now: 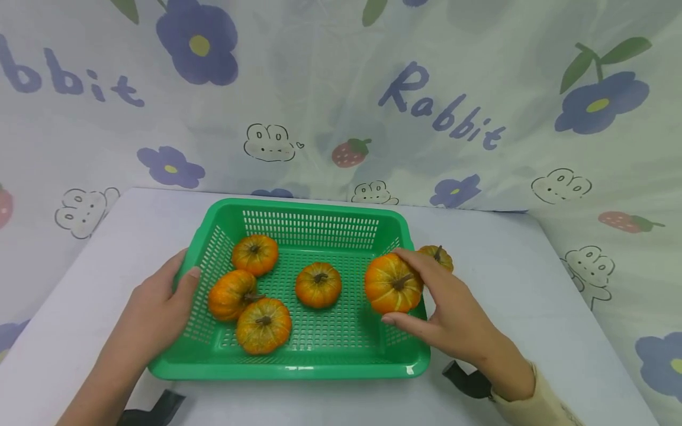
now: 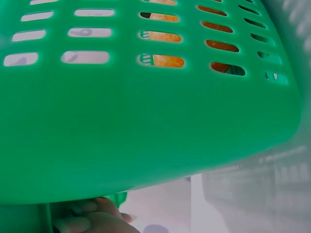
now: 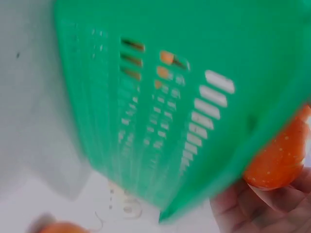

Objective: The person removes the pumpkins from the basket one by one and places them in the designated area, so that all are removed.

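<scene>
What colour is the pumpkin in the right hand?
The pumpkin in the right hand is orange with pale yellow streaks, seen best in the head view.

1. The basket (image 1: pixel 298 371) was bright green, patterned with rows of slots.
2. The held pumpkin (image 1: pixel 385 287) was orange with pale yellow streaks and a brown stem (image 1: pixel 401 282).
3. The pumpkins (image 1: pixel 318 286) inside the basket were orange, yellow-streaked.
4. The tabletop (image 1: pixel 533 284) was plain white.
5. The backdrop (image 1: pixel 314 77) was whitish, printed with purple-blue flowers (image 1: pixel 221 38), red strawberries (image 1: pixel 348 155), black-outlined rabbits (image 1: pixel 269 143) and purple lettering (image 1: pixel 398 96).
6. The sleeve (image 1: pixel 527 405) was cream.
</scene>
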Tool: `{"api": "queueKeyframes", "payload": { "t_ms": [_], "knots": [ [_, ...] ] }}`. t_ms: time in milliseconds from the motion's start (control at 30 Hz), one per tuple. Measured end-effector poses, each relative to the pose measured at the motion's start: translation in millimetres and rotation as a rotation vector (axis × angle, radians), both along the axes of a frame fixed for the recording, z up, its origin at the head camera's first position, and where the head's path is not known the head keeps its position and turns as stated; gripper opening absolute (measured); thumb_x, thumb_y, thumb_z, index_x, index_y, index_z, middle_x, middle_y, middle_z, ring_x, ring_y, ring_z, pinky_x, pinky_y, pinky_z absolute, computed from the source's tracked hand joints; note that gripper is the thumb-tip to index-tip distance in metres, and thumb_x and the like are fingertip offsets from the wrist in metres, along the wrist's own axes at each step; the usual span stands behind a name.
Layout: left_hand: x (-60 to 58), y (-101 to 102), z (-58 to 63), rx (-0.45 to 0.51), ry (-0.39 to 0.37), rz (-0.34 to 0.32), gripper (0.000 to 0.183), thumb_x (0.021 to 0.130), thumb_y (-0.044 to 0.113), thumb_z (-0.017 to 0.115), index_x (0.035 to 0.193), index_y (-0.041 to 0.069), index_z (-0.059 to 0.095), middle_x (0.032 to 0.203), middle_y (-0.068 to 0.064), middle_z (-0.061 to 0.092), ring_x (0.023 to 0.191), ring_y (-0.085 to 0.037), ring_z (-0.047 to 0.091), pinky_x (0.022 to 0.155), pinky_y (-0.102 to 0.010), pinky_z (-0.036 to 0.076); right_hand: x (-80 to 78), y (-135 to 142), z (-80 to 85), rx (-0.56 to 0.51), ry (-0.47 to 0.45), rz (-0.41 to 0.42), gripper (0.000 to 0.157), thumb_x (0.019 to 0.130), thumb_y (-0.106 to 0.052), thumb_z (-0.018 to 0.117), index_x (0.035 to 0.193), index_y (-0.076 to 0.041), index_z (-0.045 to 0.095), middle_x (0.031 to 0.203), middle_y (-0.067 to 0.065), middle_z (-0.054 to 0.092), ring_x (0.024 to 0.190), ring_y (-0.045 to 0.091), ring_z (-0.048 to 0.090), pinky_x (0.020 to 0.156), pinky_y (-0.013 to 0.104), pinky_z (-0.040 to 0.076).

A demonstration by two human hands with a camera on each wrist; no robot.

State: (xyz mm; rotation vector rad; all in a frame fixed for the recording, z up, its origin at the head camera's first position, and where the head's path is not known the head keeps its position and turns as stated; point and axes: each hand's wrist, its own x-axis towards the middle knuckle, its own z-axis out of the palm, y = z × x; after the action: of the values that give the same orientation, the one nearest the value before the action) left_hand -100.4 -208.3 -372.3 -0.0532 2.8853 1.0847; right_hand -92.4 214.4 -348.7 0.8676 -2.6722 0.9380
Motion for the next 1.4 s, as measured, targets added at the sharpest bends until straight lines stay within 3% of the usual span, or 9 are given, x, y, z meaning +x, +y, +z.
{"api": "queueKeyframes", "payload": {
  "t_ms": [133, 300, 633, 967, 1200, 1300, 1400],
  "knots": [
    [0.2, -1, -0.3, 0.004, -0.003, -0.003, 0.062, 0.114, 0.031, 0.032, 0.163, -0.007, 0.020, 0.118, -0.036, 0.062, 0.069, -0.024, 0.063, 0.054, -0.038, 0.054, -1.9, 14, 2.2, -0.014, 0.043, -0.022, 0.096, 0.077, -0.019, 0.096, 0.157, -0.015, 0.042, 0.142, -0.001, 0.058, 0.112, 0.012, 0.058, 0.087, 0.023, 0.055],
    [0.1, -1, -0.4, 0.010, -0.005, -0.004, 0.063, 0.114, 0.032, 0.032, 0.162, -0.007, 0.020, 0.115, -0.035, 0.063, 0.068, -0.024, 0.063, 0.053, -0.038, 0.054, -4.3, 30, 2.8, 0.004, 0.077, -0.104, 0.098, 0.074, -0.016, 0.098, 0.156, -0.011, 0.044, 0.144, 0.001, 0.057, 0.111, 0.012, 0.057, 0.086, 0.014, 0.050],
    [-0.2, -2, -0.6, 0.013, -0.008, -0.006, 0.063, 0.114, 0.033, 0.032, 0.162, -0.008, 0.021, 0.120, -0.036, 0.062, 0.074, -0.026, 0.064, 0.057, -0.038, 0.053, -9.1, 67, 0.3, 0.066, 0.060, -0.325, 0.089, 0.081, -0.021, 0.093, 0.154, -0.004, 0.045, 0.142, 0.016, 0.057, 0.113, 0.030, 0.061, 0.088, 0.000, 0.038],
    [0.5, -1, -0.7, 0.024, 0.005, -0.008, 0.063, 0.114, 0.031, 0.033, 0.160, -0.010, 0.023, 0.118, -0.036, 0.062, 0.073, -0.026, 0.065, 0.056, -0.038, 0.053, -12.2, 100, -6.0, 0.131, -0.028, -0.482, 0.084, 0.089, -0.037, 0.086, 0.152, 0.000, 0.045, 0.131, 0.021, 0.059, 0.107, 0.034, 0.058, 0.080, 0.006, 0.039],
    [1.1, -2, -0.6, 0.037, -0.006, -0.006, 0.064, 0.114, 0.033, 0.032, 0.161, -0.010, 0.021, 0.117, -0.036, 0.062, 0.070, -0.025, 0.064, 0.054, -0.039, 0.053, -16.5, 117, -10.0, 0.166, -0.083, -0.544, 0.085, 0.092, -0.041, 0.082, 0.152, 0.003, 0.042, 0.130, 0.026, 0.057, 0.099, 0.033, 0.057, 0.073, 0.010, 0.042],
    [1.3, -2, -0.4, 0.042, -0.010, -0.008, 0.064, 0.115, 0.034, 0.031, 0.161, -0.009, 0.021, 0.116, -0.036, 0.063, 0.068, -0.024, 0.064, 0.054, -0.039, 0.054, -19.6, 123, -15.3, 0.197, -0.124, -0.563, 0.087, 0.093, -0.046, 0.079, 0.152, 0.005, 0.041, 0.130, 0.027, 0.056, 0.093, 0.032, 0.056, 0.068, 0.019, 0.048],
    [1.7, -1, -0.5, 0.043, -0.012, -0.009, 0.064, 0.115, 0.034, 0.031, 0.161, -0.009, 0.021, 0.117, -0.037, 0.062, 0.068, -0.024, 0.064, 0.053, -0.039, 0.054, -21.9, 127, -20.9, 0.207, -0.165, -0.578, 0.088, 0.094, -0.049, 0.077, 0.152, 0.007, 0.040, 0.133, 0.030, 0.055, 0.096, 0.036, 0.056, 0.073, 0.039, 0.057]
  ]
}}
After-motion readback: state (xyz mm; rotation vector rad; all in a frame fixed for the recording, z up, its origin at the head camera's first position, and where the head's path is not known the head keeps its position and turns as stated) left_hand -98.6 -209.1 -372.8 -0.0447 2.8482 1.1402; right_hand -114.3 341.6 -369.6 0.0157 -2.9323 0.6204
